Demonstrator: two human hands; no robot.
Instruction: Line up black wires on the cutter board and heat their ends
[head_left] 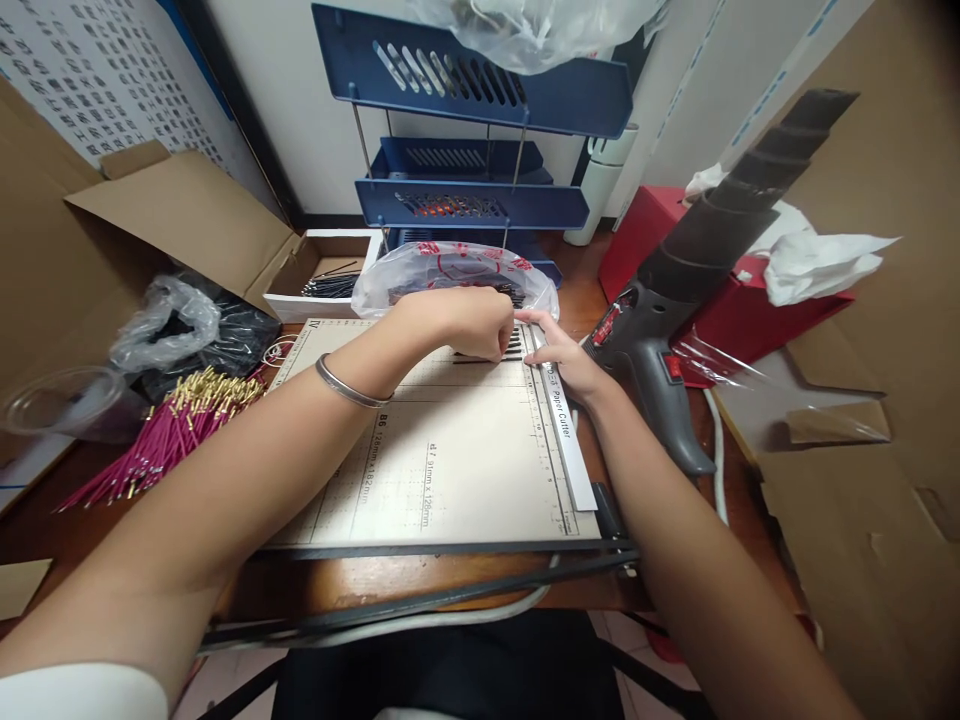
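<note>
A cream paper cutter [480, 470] with printed grid lines lies in front of me. Several thin black strips [514, 346] rest side by side near its far right corner, against the white guide strip [574, 465]. My left hand [484, 318] is over these strips, fingers curled down and closed; what they grip is hidden beneath the hand. From the right, my right hand [559, 358] reaches over the guide strip, its index finger and thumb stretched out and apart, the tips by the strips' right ends. Just behind my left hand is a clear plastic bag [450, 265] with red print.
Left of the cutter lies a bundle of magenta cords [142, 445] with gold tips. A white box [315, 300] holds dark thin pieces. On the right stands a grey heat-gun-like tool [667, 330], before a red box [637, 235]. A blue shelf rack [472, 205] rises behind.
</note>
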